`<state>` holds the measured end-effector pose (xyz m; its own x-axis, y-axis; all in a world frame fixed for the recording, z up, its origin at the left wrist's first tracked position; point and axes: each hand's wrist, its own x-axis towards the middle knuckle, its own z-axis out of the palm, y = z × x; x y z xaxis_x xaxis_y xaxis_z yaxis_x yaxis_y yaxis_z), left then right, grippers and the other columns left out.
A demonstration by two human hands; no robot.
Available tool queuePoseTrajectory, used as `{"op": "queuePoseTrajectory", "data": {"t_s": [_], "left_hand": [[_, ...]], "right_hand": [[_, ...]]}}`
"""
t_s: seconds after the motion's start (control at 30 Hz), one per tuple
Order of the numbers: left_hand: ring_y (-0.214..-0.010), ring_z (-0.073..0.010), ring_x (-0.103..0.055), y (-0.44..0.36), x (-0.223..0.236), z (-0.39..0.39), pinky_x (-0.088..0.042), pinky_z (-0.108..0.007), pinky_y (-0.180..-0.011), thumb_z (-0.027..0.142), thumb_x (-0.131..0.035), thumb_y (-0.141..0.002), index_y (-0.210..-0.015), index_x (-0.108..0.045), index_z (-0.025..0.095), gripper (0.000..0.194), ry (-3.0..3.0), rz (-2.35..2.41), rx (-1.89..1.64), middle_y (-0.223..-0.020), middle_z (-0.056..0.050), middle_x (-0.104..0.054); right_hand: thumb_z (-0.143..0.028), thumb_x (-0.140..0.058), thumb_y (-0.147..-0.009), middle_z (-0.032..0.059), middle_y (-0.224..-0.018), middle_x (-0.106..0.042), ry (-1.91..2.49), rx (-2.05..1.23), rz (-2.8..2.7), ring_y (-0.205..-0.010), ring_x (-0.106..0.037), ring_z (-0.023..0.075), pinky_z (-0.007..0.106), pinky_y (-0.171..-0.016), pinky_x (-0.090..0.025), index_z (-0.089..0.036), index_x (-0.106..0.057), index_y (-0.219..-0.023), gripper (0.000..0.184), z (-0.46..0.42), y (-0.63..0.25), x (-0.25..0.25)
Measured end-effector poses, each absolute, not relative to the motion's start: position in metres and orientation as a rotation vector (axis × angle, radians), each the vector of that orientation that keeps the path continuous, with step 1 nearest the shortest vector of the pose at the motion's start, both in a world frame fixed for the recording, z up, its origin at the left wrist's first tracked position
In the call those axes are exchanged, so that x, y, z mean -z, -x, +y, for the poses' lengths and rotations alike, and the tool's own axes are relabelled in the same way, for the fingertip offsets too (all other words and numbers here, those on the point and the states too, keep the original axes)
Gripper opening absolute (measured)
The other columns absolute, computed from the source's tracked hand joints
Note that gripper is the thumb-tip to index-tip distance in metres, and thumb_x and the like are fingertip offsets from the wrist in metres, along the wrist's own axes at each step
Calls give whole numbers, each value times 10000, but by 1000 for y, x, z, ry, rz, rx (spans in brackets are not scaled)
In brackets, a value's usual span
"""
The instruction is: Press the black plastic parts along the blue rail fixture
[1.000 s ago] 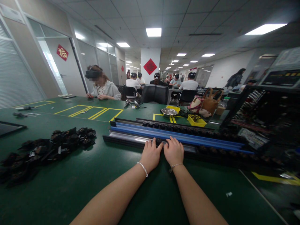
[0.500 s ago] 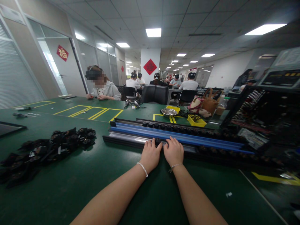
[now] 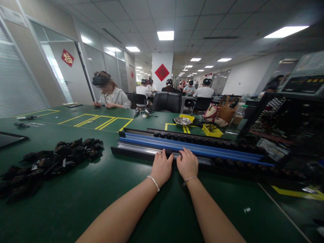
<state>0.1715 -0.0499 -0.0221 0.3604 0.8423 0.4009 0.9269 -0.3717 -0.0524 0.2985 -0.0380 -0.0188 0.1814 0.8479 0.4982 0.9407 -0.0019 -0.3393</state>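
Observation:
My left hand is at the near rail, its thumb and index finger on either side of a small black part. That part sits in the channel of the near black-edged rail, which has a shiny inner strip. Just to the right, my right hand rests with fingers stretched over the same rail and holds nothing visible. Behind it runs a long blue rail. Several small black parts line the near rail's right portion. The undersides of both hands are hidden.
A heap of black parts lies on the green table at left. Beyond the rails are a metal bowl and a yellow tray. Dark equipment stands at right. A person sits across the table.
My left hand and the small black part between its fingers have shifted slightly left along the rail. My right hand has barely moved.

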Motion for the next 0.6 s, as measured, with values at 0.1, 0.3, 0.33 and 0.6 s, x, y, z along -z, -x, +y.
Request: {"op": "queuePoseTrajectory", "data": {"t_s": [0.1,0.3,0.33,0.6], "left_hand": [[-1217,-302,-431,-170,23,-49,-282,-467,-1004,254,-431,-862,-1287,-455,252,426,2351,-1586,448,-1360,-163,-444],[-1283,-340,-334,-164,22,-49,-248,-499,-1024,318,-535,-802,-1349,-374,327,570,2399,-1598,462,-1434,-119,-356],[-1293,-341,-319,-163,21,-49,-245,-501,-1027,317,-544,-795,-1356,-361,340,590,2409,-1594,469,-1440,-110,-348],[-1311,-324,-301,-161,21,-47,-224,-498,-1047,297,-539,-798,-1339,-391,322,562,2421,-1594,498,-1427,-116,-365]], "right_hand": [[-231,-399,-819,79,-1271,-567,1861,201,-1676,-1227,-441,236,386,-1027,-281,-158,-654,-1070,365,-38,-298,19],[-236,-397,-826,81,-1274,-564,1858,193,-1682,-1227,-438,235,384,-1023,-280,-161,-656,-1065,361,-37,-298,19],[-236,-398,-825,83,-1273,-564,1858,193,-1682,-1227,-437,236,384,-1022,-281,-160,-656,-1064,360,-37,-298,19],[-227,-397,-821,82,-1260,-574,1846,207,-1681,-1216,-442,231,375,-1013,-282,-164,-657,-1056,355,-37,-298,20]]}}
